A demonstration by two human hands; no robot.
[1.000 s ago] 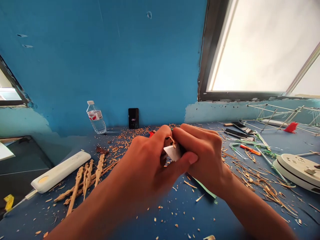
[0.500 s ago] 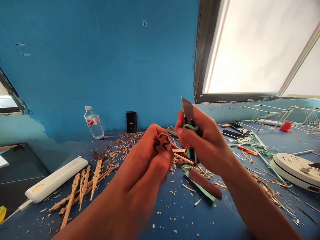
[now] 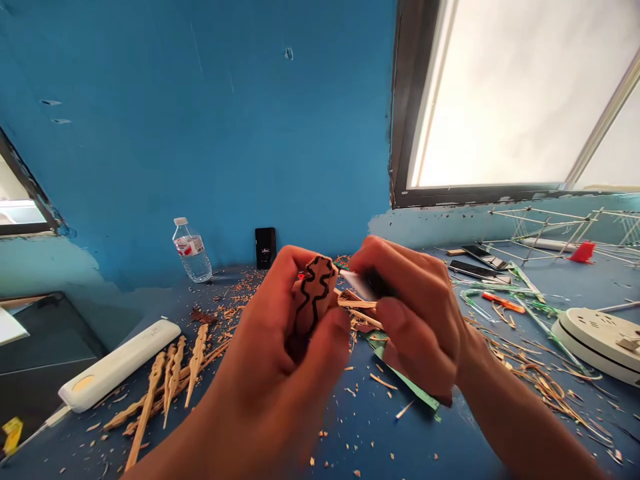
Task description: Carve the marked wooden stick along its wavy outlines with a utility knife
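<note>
Left hand (image 3: 285, 340), above table (image 3: 400, 437), clamped round one wood piece (image 3: 317, 288), two black wavy lines on it; right hand (image 3: 423, 307), just beside, closed on one knife (image 3: 358, 285), blade blurred, contact with wood hard to tell. Right hand partly covers green strip (image 3: 411, 385). Around: at least four carved sticks (image 3: 199, 357), one bottle (image 3: 194, 259), shavings (image 3: 239, 289).
</note>
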